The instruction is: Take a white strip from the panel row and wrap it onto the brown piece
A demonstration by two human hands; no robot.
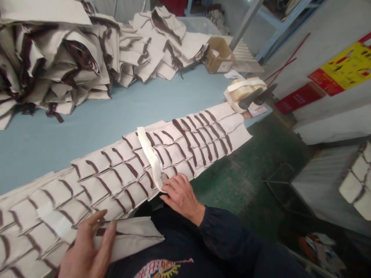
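Observation:
Long cream cloth panels with rows of pockets edged in dark brown lie overlapped along the table front. A white strip [150,154] runs across the pocket panel [107,177]. My right hand [182,197] is at the panel's near edge, its thumb and fingers closed on the strip's lower end. At the lower left, my left hand [89,247] has thumb and fingers apart. It is over a loose cream cloth flap [136,233] with a brown line, which lies against my dark clothing. Another pale strip [56,220] crosses the panels near that hand.
Behind, on the blue table [127,102], is a big pile of cream cloth pieces [95,50] with brown ties. A cardboard box [217,54] stands at the back right. Dark-handled scissors [256,96] rest by a wrapped bundle [240,90] at the table's right end.

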